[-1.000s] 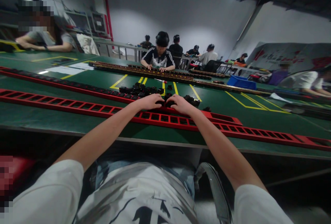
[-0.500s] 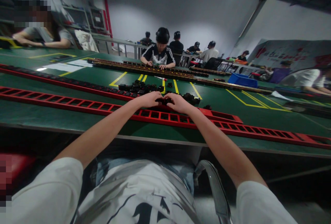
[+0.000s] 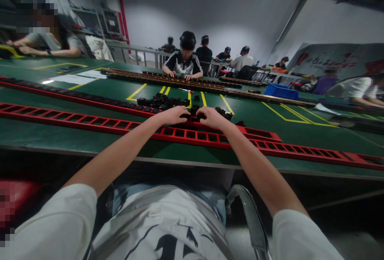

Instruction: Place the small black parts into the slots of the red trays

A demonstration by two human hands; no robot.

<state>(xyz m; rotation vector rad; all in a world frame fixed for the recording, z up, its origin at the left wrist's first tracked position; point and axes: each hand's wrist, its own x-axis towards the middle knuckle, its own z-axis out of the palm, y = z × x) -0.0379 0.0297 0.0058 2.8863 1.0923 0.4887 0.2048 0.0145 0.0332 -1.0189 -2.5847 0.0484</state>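
Observation:
A long red slotted frame (image 3: pixel 136 111) carries rows of black square parts in its left stretch. Over that frame, my left hand (image 3: pixel 175 115) has its fingers curled down, touching the black parts; what lies beneath its fingertips is hidden. Just to its right, my right hand (image 3: pixel 211 117) is bent with its fingertips closed down at a small black part (image 3: pixel 195 112), which shows between the two hands. Several loose black parts (image 3: pixel 163 101) form a pile beyond my left hand. More black pieces (image 3: pixel 223 113) lie past my right hand.
A second red ladder-like frame (image 3: pixel 196 136) runs along the near side of the green table (image 3: pixel 90 137). Farther back are long brown-black strips (image 3: pixel 168 79), a blue bin (image 3: pixel 281 92) and white paper (image 3: pixel 76 78). A co-worker (image 3: pixel 183 60) sits opposite; others sit around.
My right hand has shifted slightly to the right, widening the gap between my hands and uncovering a black part there. My left hand stays nearly in place.

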